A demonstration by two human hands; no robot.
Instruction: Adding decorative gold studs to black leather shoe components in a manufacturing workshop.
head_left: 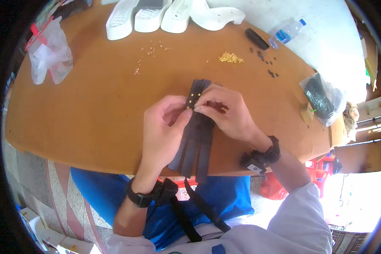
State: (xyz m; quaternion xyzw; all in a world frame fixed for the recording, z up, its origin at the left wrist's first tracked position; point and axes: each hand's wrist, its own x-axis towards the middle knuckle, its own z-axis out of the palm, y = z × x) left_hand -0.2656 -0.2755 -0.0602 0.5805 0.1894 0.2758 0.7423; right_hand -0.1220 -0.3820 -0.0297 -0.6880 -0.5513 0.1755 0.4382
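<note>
Both grips at the studded end

Left grip [164,120]: thumb and fingers clamped on the left edge of a dark, flat, flexible piece cut into long strips [203,127]. Right grip [226,111]: fingertips at its small round gold studs [190,101]; cannot tell whether grasping anything. Piece lies at near edge of the brown, curved surface [93,101]. Farther off: loose heap of tiny gold bits [231,58], white moulded shoe soles [175,19]
</note>
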